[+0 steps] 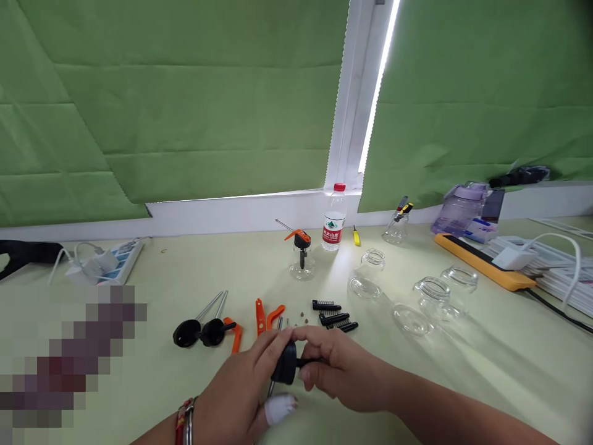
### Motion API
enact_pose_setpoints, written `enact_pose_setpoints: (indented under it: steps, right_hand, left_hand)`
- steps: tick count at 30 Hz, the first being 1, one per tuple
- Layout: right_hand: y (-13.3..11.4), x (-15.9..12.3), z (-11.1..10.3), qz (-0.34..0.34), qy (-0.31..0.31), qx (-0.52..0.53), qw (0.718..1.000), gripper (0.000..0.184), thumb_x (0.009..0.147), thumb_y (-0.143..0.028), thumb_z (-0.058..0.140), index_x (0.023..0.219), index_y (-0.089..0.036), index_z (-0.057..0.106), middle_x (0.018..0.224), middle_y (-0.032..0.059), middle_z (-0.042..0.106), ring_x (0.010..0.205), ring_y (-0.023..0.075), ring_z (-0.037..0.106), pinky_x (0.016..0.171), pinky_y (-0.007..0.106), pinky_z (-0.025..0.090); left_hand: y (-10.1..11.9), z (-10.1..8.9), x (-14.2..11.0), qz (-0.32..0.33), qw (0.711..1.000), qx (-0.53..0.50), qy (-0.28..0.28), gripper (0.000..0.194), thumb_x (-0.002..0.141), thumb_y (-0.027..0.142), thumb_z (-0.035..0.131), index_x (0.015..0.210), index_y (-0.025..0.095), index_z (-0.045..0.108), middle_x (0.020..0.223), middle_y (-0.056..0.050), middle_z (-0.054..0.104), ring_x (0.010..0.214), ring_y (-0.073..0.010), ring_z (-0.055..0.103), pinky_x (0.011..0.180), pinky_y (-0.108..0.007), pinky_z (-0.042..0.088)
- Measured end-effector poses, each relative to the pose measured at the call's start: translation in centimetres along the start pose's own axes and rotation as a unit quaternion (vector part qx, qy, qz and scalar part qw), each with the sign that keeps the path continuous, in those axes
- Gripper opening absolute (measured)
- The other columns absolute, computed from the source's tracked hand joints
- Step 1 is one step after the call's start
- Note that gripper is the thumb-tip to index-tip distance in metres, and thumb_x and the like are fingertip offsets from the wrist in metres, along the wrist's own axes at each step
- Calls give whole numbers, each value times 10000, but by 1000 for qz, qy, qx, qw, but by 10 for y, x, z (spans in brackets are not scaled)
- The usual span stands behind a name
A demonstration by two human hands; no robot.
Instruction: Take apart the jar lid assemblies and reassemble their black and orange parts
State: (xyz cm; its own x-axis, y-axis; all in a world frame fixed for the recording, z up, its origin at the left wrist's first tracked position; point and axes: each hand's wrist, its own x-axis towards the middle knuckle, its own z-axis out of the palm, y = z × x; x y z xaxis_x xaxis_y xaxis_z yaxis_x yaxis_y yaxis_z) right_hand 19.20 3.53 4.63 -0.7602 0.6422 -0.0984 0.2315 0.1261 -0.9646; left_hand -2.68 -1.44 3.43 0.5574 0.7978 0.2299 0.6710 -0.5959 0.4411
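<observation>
Both hands are low in the middle of the view, on one black round pump lid [286,363]. My left hand [245,386] is closed around the lid from the left, its thumb wrapped in white. A metal tube sticks out below the lid. My right hand [345,369] pinches the black stem on the lid's right side. Just beyond the hands lie orange levers [260,316] and several black cylinders with springs [327,306]. Two more black lids [188,334] with metal tubes rest to the left.
Clear glass jars [433,293] stand at right. An assembled jar [302,262] with black lid and orange lever is behind, near a water bottle [334,222] and yellow screwdriver [356,237]. Power strips [482,262] lie right and left. A blurred patch covers the left.
</observation>
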Motion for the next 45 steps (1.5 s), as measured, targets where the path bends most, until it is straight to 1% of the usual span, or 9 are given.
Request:
enact_pose_setpoints:
  steps: [3,9,13,18,25,28,31,38,45]
  right_hand:
    - [-1,-3,7,-9,-40,26,999,409,806,-187,563,1210,-224,508,639,-58,552,477,66,443,483,177,371]
    - [-1,-8,22,-67,-33,69,995,293,801,-315,636,1027,-194,494,664,-31,579,575,111,569,548,212,447]
    - [-10,-15,18,-122,-17,29,992,452,850,-333,583,1245,-235,388,882,39,641,753,147,620,692,281,490]
    - [-4,-8,-3,-108,111,-60,986,402,880,-273,525,1264,-247,411,928,35,629,775,136,580,751,312,487]
    - [8,37,-48,-112,336,-201,913,495,848,-229,505,1321,-251,358,1253,105,490,1041,200,533,847,374,482]
    - [-1,64,-67,-91,367,-314,871,651,825,-236,554,1418,-269,288,1449,127,293,1338,293,293,1032,465,347]
    - [-9,92,-81,-49,363,-379,850,725,822,-269,595,1455,-311,245,1526,117,144,1399,358,154,1075,513,252]
    - [-2,133,-91,-10,364,-307,879,660,824,-265,576,1410,-157,294,1316,159,478,1176,276,485,954,398,398]
    - [1,121,-95,-70,451,-229,860,513,759,-304,616,1235,-193,460,1105,90,607,985,238,564,840,385,460]
  left_hand:
    - [7,-3,-3,10,997,-80,-2,781,857,314,543,1485,338,79,1290,-107,567,1081,-250,604,891,-362,493]
    - [30,-26,-13,-8,991,-132,-19,753,787,372,623,1459,310,289,1114,-71,665,944,-219,634,846,-295,508]
    - [21,-60,-28,-63,994,-10,86,398,795,349,561,1190,333,607,1197,-62,632,1121,-271,559,966,-369,460]
    - [-30,-112,-35,-140,931,208,265,298,772,177,440,1036,254,556,1227,-10,543,1139,-225,536,1028,-403,393]
    - [-101,-113,-46,-248,949,175,87,367,658,26,269,859,191,528,1201,-8,518,1129,-188,511,990,-319,375]
    - [-119,-103,-50,-288,943,166,35,307,561,35,347,777,198,491,896,-5,585,819,-171,559,792,-250,427]
    - [-126,-98,-52,-300,944,140,11,347,544,35,364,797,201,534,868,-9,598,788,-189,563,746,-249,407]
    - [-118,-100,-55,-289,949,113,-49,414,551,-14,357,798,190,620,930,-40,602,809,-203,584,737,-275,379]
    - [-102,-101,-53,-316,919,211,-108,438,608,-33,353,817,197,663,909,-68,600,807,-222,588,653,-293,360]
